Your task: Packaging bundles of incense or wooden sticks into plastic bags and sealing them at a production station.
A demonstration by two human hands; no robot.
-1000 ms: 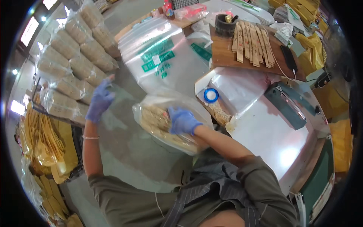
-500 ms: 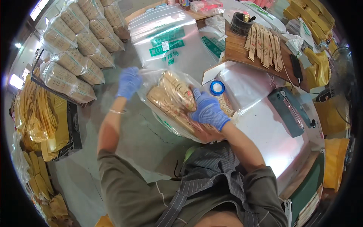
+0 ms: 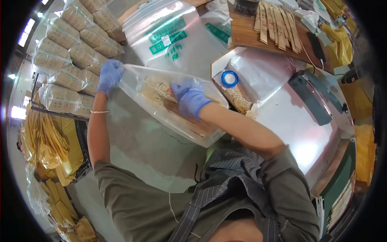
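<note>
One held bag [image 3: 161, 111], two gloved grips [image 3: 109, 76] [image 3: 191, 99] — one blue ring [image 3: 229, 86], one black phone [image 3: 316, 45]

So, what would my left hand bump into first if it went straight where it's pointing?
Most likely the stack of wrapped packs: your left hand, holding the clear bag, points toward them in the picture. How far beyond it they stand is hard to tell.

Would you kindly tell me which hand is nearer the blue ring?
Right: the right hand is left of the blue ring; the left hand is much farther left.
</note>
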